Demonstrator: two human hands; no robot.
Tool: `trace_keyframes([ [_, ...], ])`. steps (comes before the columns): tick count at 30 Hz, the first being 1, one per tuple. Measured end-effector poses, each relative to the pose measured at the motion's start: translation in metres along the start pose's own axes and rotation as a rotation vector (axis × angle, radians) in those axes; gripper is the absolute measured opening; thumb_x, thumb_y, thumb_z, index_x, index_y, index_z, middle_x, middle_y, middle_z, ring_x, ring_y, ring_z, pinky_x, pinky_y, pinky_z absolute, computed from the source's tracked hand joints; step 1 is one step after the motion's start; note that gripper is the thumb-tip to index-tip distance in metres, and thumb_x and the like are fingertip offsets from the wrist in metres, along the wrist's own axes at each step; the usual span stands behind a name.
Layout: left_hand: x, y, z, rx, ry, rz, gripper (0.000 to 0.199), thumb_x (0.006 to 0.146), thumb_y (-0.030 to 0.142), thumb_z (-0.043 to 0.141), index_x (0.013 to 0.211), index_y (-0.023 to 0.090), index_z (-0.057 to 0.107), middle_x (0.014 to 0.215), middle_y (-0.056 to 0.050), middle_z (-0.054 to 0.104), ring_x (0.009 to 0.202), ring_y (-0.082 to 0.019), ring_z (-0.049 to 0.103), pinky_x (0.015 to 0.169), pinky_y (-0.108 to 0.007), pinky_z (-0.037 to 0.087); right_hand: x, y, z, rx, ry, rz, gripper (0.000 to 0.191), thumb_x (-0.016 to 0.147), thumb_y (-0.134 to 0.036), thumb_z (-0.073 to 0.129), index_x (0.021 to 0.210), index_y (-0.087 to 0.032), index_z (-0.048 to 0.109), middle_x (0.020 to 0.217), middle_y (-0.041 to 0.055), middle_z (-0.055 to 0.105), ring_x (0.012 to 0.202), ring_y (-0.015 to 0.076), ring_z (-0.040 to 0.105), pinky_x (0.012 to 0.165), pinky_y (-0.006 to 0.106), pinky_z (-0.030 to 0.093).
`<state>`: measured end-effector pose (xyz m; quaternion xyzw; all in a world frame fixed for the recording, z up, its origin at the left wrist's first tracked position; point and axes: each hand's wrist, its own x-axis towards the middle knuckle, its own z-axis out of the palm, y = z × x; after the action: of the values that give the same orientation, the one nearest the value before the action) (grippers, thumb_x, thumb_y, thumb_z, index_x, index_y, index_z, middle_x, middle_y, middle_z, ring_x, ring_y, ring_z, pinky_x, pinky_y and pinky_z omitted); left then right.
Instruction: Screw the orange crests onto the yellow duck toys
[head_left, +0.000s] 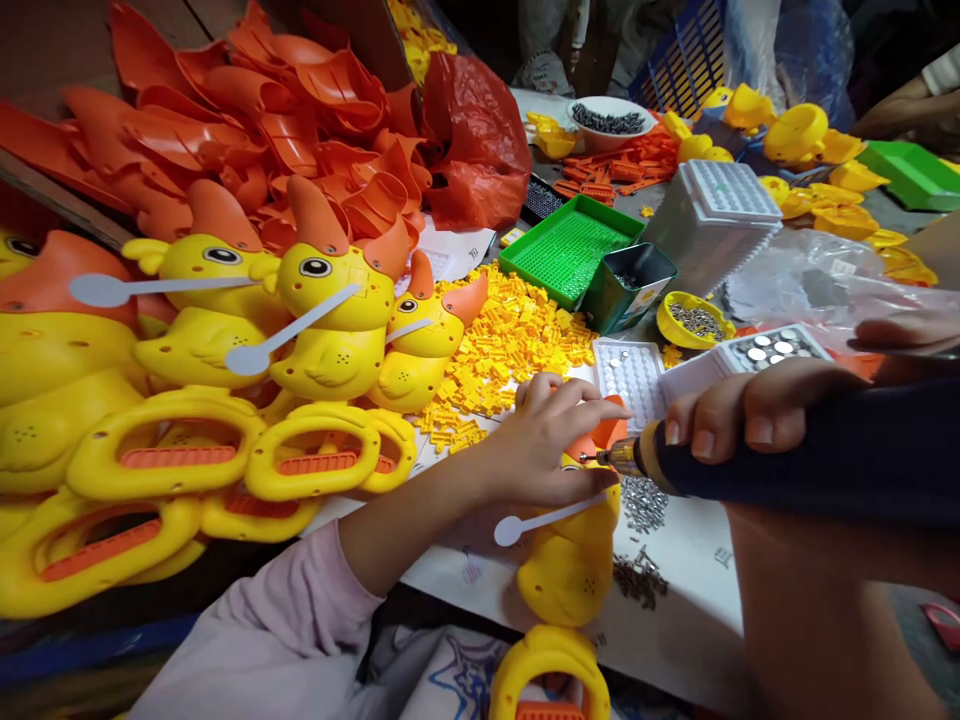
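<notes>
Screwing at orange crest (612, 432), apparently: right hand (772, 405) clamped round electric screwdriver (855, 455), bit (592, 457) between parted thumb and forefinger of left hand (551, 440), gripping toy duck (566, 565). Bit needs steady, square pressure.

Dim and darkest along the top, the view has light seemingly from above, putting glare on the glossy curved orange plastic pieces (292, 140) and shadow across the white paper sheet (694, 610), with the dark-blue cylindrical power screwdriver (847, 450) soft and the left-edge yellow plastic duck toy (56, 375) stretched.
</notes>
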<state>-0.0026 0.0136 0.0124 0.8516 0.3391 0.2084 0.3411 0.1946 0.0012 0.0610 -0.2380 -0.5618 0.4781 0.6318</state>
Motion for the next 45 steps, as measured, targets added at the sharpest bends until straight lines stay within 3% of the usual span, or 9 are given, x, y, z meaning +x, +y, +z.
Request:
trace_keyframes([
  [7,-0.001,0.000,0.002,-0.017,0.025,0.035,0.061,0.085,0.054,0.058,0.139,0.027,0.047,0.120,-0.010,0.052,0.103,-0.027,0.040,0.096,-0.046,0.034,0.014,0.003,0.001,0.035,-0.216,-0.066,0.032,0.093,-0.041,0.053,0.077,-0.020,0.072,0.060,-0.0001,0.062,0.044,0.0153,0.059,0.047,0.035,0.057],
  [13,-0.002,0.002,0.001,-0.025,0.044,0.019,0.059,0.085,0.052,0.057,0.138,0.028,0.047,0.114,-0.009,0.049,0.103,-0.027,0.041,0.097,-0.046,0.035,0.010,0.000,0.011,0.044,-0.115,-0.053,0.029,0.086,-0.045,0.062,0.075,-0.021,0.072,0.056,-0.0022,0.058,0.042,0.0143,0.057,0.045,0.032,0.057],
  [18,0.000,-0.001,0.002,-0.044,0.043,-0.020,0.068,0.080,0.052,0.063,0.140,0.028,0.043,0.119,-0.009,0.046,0.111,-0.028,0.042,0.102,-0.048,0.036,0.001,0.000,0.025,0.132,-0.016,-0.087,0.032,0.088,-0.043,0.059,0.112,-0.022,0.066,0.069,-0.0013,0.064,0.054,0.0188,0.064,0.053,0.038,0.058],
  [21,0.002,-0.001,-0.001,-0.045,0.004,-0.074,0.077,0.075,0.052,0.068,0.141,0.025,0.040,0.127,-0.011,0.043,0.121,-0.031,0.039,0.108,-0.050,0.034,0.000,0.001,0.024,0.159,-0.024,-0.124,0.026,0.091,-0.043,0.055,0.099,-0.023,0.070,0.067,-0.0015,0.065,0.055,0.0164,0.064,0.054,0.034,0.059],
  [27,0.006,0.002,-0.017,0.062,-0.137,-0.095,0.027,0.084,0.043,0.058,0.097,0.022,0.068,0.130,-0.008,0.050,0.128,-0.030,0.037,0.112,-0.050,0.030,-0.010,-0.021,0.000,0.051,0.120,-0.128,0.028,0.089,-0.042,0.059,0.080,-0.018,0.072,0.066,-0.0002,0.063,0.055,0.0157,0.064,0.057,0.033,0.059],
  [31,0.013,0.006,-0.021,0.165,-0.125,-0.225,0.047,0.092,0.054,0.043,0.069,0.018,0.066,0.106,-0.007,0.062,0.112,-0.029,0.046,0.105,-0.053,0.033,-0.025,-0.025,-0.014,0.066,0.200,-0.024,0.050,0.071,-0.060,0.070,0.108,-0.026,0.068,0.071,0.0024,0.070,0.059,0.0251,0.065,0.050,0.043,0.057],
  [33,0.015,0.011,-0.022,0.260,-0.126,-0.291,0.051,0.083,0.064,0.051,0.065,0.017,0.063,0.102,-0.008,0.063,0.109,-0.033,0.046,0.101,-0.058,0.033,-0.031,-0.018,-0.017,0.041,0.266,0.008,0.049,0.066,-0.058,0.073,0.103,-0.028,0.069,0.067,0.0027,0.070,0.055,0.0264,0.065,0.043,0.042,0.055],
  [37,0.012,0.017,-0.027,0.224,-0.159,-0.342,0.041,0.075,0.057,0.063,0.087,0.018,0.068,0.123,-0.011,0.059,0.120,-0.037,0.045,0.105,-0.061,0.033,-0.039,-0.002,-0.019,0.015,0.363,-0.028,0.026,0.066,-0.051,0.074,0.080,-0.029,0.067,0.067,0.0003,0.071,0.054,0.0240,0.065,0.042,0.038,0.055],
  [45,-0.018,0.022,-0.035,-0.155,-0.034,-0.327,0.044,0.076,0.044,0.064,0.112,0.019,0.061,0.150,-0.014,0.035,0.146,-0.038,0.023,0.117,-0.057,0.028,-0.048,0.012,-0.020,0.001,0.431,-0.008,0.035,0.065,-0.052,0.075,0.078,-0.022,0.063,0.065,0.0001,0.069,0.053,0.0198,0.065,0.047,0.033,0.055],
])
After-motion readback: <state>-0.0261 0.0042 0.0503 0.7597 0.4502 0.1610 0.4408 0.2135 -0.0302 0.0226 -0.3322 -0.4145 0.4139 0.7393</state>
